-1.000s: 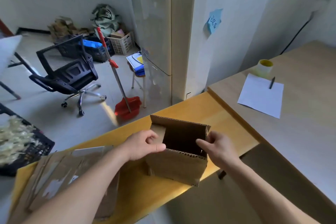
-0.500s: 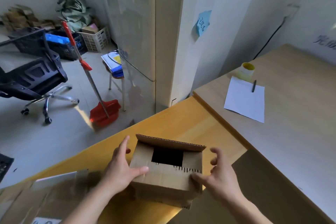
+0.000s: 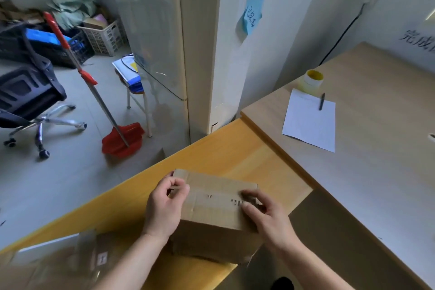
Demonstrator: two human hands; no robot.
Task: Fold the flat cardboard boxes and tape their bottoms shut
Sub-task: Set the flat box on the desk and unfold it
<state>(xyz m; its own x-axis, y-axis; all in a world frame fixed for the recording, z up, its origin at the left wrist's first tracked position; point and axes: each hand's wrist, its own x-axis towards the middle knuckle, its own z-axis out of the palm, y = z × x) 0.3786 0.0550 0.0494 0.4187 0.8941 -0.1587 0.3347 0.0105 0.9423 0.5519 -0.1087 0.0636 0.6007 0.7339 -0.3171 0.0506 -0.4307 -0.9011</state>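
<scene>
Head view: two bare forearms reach forward from the bottom edge to a box on a table.
Flat cardboard [image 3: 58, 263]: a blurred stack of unfolded pieces lies at the near left of the table, left of the left forearm.
Cardboard box [image 3: 211, 212]: it stands at the near edge of the yellow table [image 3: 235, 148], between the hands. Its flaps are folded down flat across the upward face.
Left hand [image 3: 164, 205]: the fingers are curled and grip the box's left end at the top edge.
Right hand [image 3: 266, 216]: the fingers are curled over the right end of the top flaps, with the thumb lying on the cardboard and clamping it.
Pale desk [image 3: 376, 183]: it meets the yellow table's right side and runs off to the far right.
Paper sheet [image 3: 309, 125]: it lies flat on the pale desk, well apart from the box.
Pen [image 3: 321, 101]: a dark pen rests on the sheet's far edge.
Tape roll [image 3: 310, 81]: a yellow-cored roll sits just beyond the sheet, near the wall.
Dustpan [image 3: 123, 139]: red and long-handled, it stands on the floor to the left, beyond the table.
Office chair [image 3: 26, 94]: black, it stands at the far left.
Blue note [image 3: 251, 14]: it is stuck on the white wall above.
</scene>
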